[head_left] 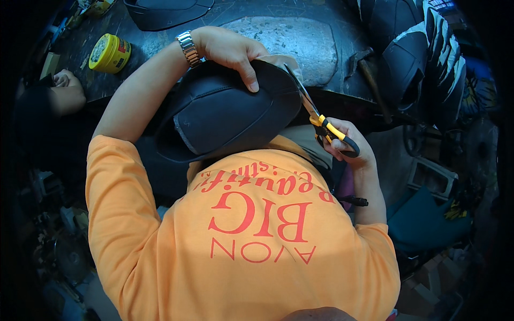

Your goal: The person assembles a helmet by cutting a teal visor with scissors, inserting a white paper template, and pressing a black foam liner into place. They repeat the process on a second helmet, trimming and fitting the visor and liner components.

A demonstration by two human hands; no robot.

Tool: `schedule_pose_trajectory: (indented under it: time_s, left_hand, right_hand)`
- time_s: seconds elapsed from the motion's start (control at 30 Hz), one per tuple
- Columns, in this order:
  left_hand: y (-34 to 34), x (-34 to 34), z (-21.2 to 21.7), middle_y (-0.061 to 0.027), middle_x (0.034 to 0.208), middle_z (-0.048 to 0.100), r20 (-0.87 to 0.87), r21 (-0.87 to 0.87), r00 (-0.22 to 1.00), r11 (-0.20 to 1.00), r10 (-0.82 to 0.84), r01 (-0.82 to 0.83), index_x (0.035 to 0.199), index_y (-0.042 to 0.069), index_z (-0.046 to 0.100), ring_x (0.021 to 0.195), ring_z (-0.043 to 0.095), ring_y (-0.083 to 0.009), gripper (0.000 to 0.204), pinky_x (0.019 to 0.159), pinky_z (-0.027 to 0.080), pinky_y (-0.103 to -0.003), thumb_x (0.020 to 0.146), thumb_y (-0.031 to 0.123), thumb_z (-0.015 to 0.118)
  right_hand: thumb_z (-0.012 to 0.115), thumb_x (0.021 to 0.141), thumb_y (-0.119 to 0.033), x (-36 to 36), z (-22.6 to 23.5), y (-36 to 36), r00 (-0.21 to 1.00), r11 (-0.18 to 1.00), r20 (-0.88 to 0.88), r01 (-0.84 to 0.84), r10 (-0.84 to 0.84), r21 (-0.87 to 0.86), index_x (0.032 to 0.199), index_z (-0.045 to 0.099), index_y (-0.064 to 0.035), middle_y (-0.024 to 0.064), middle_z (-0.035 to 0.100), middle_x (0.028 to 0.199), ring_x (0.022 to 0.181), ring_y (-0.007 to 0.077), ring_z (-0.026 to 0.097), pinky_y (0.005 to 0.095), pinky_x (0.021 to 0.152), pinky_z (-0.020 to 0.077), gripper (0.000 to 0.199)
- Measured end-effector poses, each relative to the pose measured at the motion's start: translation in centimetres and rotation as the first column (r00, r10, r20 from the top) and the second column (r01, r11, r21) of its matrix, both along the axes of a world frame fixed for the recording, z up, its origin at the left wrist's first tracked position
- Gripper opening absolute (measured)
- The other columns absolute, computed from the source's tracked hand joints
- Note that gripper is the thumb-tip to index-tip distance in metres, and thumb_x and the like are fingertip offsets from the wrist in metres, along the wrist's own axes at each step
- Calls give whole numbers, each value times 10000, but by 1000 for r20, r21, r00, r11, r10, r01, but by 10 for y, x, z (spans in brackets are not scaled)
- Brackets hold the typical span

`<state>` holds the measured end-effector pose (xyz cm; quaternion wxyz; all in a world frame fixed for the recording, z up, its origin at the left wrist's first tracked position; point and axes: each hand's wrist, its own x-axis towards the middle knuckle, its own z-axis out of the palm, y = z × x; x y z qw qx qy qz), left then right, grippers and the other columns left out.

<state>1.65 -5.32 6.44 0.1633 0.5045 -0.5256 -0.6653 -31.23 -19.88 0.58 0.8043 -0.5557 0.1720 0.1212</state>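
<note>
My left hand (231, 52), with a metal watch on its wrist, grips a black shoe upper (227, 115) by its far edge, the thumb pressed on the outside. The upper lies tilted in front of my body. A pale lining flap (289, 63) sticks out past its far right end. My right hand (350, 140) has its fingers in the handles of yellow-and-black scissors (320, 120). Their blades point up and left, the tips slightly apart, at the lining along the upper's right end. Whether the blades have lining between them cannot be made out.
On the dark worktable (155, 48) are a yellow tub (111, 54), a worn grey slab (316, 51), a hammer (369, 80) and another black upper (168, 12). Several black uppers (401, 64) with pale linings are stacked at the right. Another person's arm (68, 96) rests at the left.
</note>
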Motion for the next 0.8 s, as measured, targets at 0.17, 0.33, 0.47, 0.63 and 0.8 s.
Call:
schedule_pose_trajectory:
  time_s: [0.17,0.33,0.47,0.63,0.8]
  left_hand:
    - [-27,4,4,-96,1002,747,131,102,961,967,-245,233,1072,-42,688,886,695,-147,276,841,554,-308,887,150,761]
    - [-87,-8,40,-192,1067,721,341,212,706,782,-621,586,1204,-10,664,977,681,-354,489,872,515,-444,814,262,780]
    - [-122,-33,43,-179,1112,727,849,259,240,766,-471,588,1222,21,670,986,687,-333,542,889,527,-433,769,271,832]
    - [-76,-48,6,-119,1184,653,953,-291,218,825,209,485,1249,31,601,1108,622,-272,637,948,479,-387,698,157,894]
    - [11,-87,-16,-152,1373,531,785,-604,423,708,452,366,1427,69,464,1299,502,-255,677,1092,366,-409,820,113,761]
  right_hand:
    - [865,744,-372,-12,-2,14,997,993,-65,46,-39,106,1009,619,-26,-16,564,671,471,49,523,166,431,415,501]
    - [793,849,-337,-12,-15,41,980,966,35,189,-198,179,1127,577,-13,5,564,702,510,55,525,178,456,428,479]
    - [741,919,-347,-7,-25,48,930,876,-38,359,-367,321,1056,569,-39,68,594,710,508,89,531,190,486,445,378]
    - [733,930,-355,-5,-34,52,904,768,-151,420,-399,483,1000,596,-32,69,590,704,535,107,540,207,483,455,358]
    - [704,946,-384,-5,-36,50,927,776,-100,358,-361,519,1006,605,-35,81,603,708,543,127,559,220,493,464,367]
